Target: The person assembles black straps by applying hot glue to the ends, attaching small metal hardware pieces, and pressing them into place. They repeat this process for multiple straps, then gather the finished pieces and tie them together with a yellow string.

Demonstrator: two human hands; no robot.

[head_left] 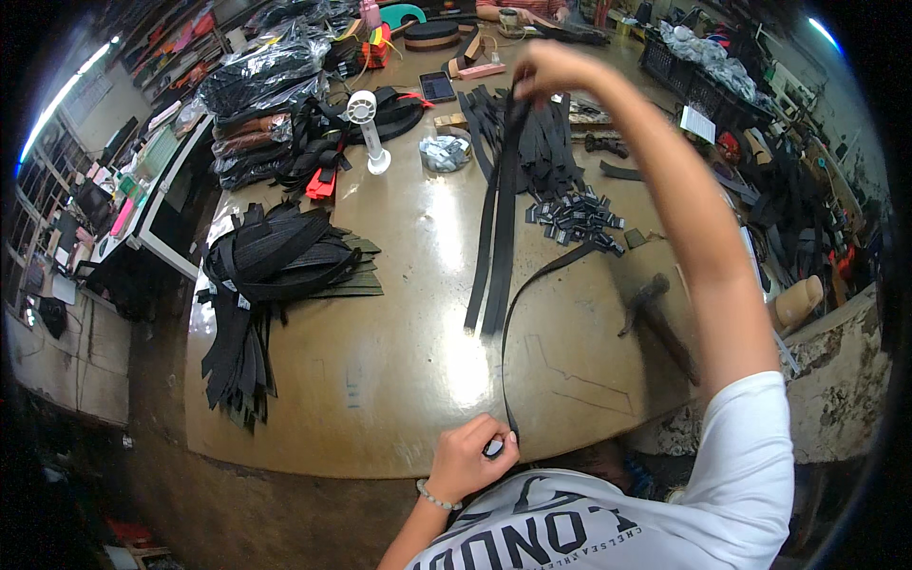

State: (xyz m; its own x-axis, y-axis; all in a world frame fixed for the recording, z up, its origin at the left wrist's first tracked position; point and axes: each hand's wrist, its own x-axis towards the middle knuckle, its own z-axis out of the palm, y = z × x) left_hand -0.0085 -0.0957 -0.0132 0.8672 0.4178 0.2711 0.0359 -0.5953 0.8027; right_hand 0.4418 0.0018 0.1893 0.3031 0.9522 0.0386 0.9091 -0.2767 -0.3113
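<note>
My right hand (551,71) is raised over the far part of the table, its fingers closed on the tops of black webbing straps (503,218). Their lower ends hang toward the middle of the tabletop. Close to the near edge, my left hand (475,451) is closed around the end of a thin black strap (513,323). A small pale, dark-rimmed piece shows between those fingers, too small to name. That thin strap curves away to a heap of small dark metal buckles (575,220). Behind the heap lies a pile of cut black straps (541,152).
Bundled black straps (280,256) lie on the left of the table (408,380). A white handheld fan (369,133), a phone (438,87) and a bowl (445,152) stand farther back. A hammer (651,318) rests at right. Plastic-wrapped stacks (266,85) rise far left; a person (522,9) sits opposite.
</note>
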